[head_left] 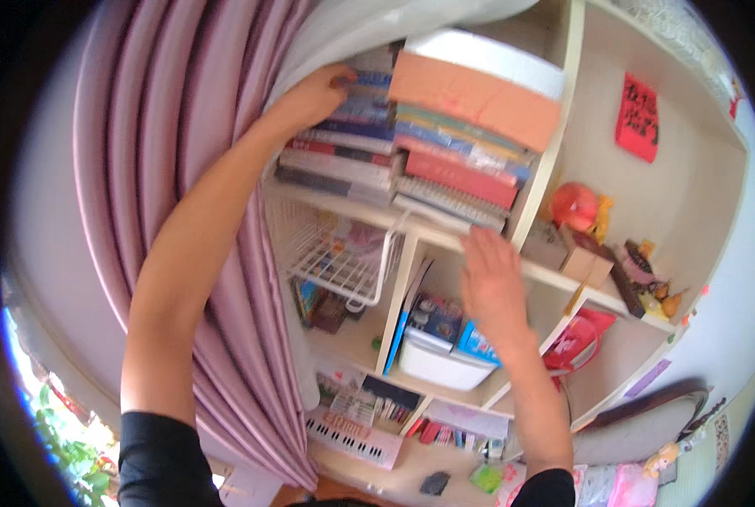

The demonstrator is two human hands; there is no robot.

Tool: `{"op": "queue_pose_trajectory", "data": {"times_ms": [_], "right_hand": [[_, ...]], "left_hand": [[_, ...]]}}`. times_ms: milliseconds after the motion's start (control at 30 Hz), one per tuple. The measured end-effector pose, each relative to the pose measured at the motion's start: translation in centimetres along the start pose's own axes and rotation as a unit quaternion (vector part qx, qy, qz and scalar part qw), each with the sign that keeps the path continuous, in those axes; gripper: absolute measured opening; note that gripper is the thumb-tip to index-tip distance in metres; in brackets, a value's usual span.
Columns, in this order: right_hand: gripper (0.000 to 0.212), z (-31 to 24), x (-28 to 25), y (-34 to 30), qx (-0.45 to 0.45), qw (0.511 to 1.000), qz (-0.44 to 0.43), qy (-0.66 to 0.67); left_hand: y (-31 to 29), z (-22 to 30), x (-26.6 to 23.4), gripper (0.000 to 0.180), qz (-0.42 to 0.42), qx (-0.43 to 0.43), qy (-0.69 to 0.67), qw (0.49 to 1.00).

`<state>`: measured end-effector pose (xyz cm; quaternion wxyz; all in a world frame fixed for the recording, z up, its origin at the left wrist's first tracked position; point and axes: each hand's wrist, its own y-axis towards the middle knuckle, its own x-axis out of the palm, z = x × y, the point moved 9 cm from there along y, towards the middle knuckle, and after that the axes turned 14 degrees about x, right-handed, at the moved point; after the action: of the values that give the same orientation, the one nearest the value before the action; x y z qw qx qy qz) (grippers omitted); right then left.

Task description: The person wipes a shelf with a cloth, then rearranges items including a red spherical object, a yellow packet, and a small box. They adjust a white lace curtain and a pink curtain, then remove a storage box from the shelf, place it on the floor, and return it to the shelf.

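Observation:
My left hand [314,100] reaches up past the curtain to the left stack of books [348,156]. Its fingers are bent around the near end of a blue book [370,79] high in that stack; their tips are partly hidden. My right hand [493,283] is slightly blurred, with fingers stretched out at the front edge of the shelf board [441,234]. Just above it stands the right stack of books [457,173], with a large orange-and-white box [479,89] on top. Nothing shows in the right hand.
A pink curtain [162,101] hangs along the left. Below the books are a white wire basket [343,262] and a white bin [445,363]. Ornaments and a round red object [574,205] fill the right compartment. A pink toy keyboard [356,439] lies on the desk [394,482].

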<state>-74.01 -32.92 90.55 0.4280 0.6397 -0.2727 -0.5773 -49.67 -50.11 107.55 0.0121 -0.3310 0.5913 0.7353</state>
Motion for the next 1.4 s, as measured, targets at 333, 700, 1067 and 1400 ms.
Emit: {"op": "queue_pose_trajectory", "data": {"times_ms": [333, 700, 1067, 1400], "right_hand": [[0.061, 4.0, -9.6, 8.6, 0.101, 0.963, 0.177, 0.178], [0.072, 3.0, -10.5, 12.5, 0.058, 0.968, 0.154, 0.188], [0.066, 2.7, -11.6, 6.7, 0.066, 0.868, 0.112, 0.479], [0.100, 1.5, -6.7, 1.1, 0.192, 0.604, -0.085, 0.769]], "left_hand": [[3.4, 6.7, 0.2, 0.075, -0.013, -0.142, -0.255, 0.957], [6.4, 6.5, 3.6, 0.071, 0.105, -0.246, -0.395, 0.879], [-1.9, 11.8, -1.6, 0.033, 0.226, -0.227, -0.460, 0.828], [-10.3, 18.1, -1.9, 0.060, 0.246, -0.202, -0.511, 0.798]]}}
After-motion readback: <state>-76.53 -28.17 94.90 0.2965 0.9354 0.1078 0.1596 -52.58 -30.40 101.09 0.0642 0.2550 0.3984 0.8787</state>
